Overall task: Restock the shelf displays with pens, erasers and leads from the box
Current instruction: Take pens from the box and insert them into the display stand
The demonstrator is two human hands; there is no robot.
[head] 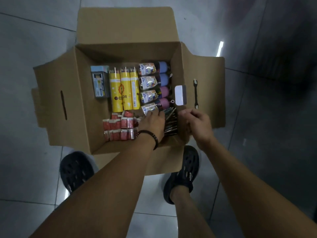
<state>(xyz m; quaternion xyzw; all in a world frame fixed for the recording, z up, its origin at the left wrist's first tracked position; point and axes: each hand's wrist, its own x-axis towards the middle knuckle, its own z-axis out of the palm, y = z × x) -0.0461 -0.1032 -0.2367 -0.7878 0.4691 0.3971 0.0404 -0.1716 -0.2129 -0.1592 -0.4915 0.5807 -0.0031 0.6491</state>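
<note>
An open cardboard box [123, 54] stands on the tiled floor [257, 134] with its flaps folded out, just beyond the person's black shoes [76, 170]. Inside, a light-blue pack of leads [100, 81] lies by the box's far left corner, with three yellow tubes of colour pencils [126, 90] beside it. Four clear tubes with purple and pink caps [154, 83] are stacked along the far right side. Red-wrapped erasers [118, 126] fill the near left part of the box floor, and a heap of pens [171, 121] lies in the near right corner.

The left hand [152, 121], a dark bracelet [149, 134] on its wrist, reaches into the box between erasers and pens, fingertips at the nearest clear tube. Whether it grips anything cannot be told. The right hand [197, 122] hovers over the box's right wall beside the pens, fingers curled and blurred; what they hold, if anything, is unclear. A small white object [180, 95] sits on the right wall's rim.
</note>
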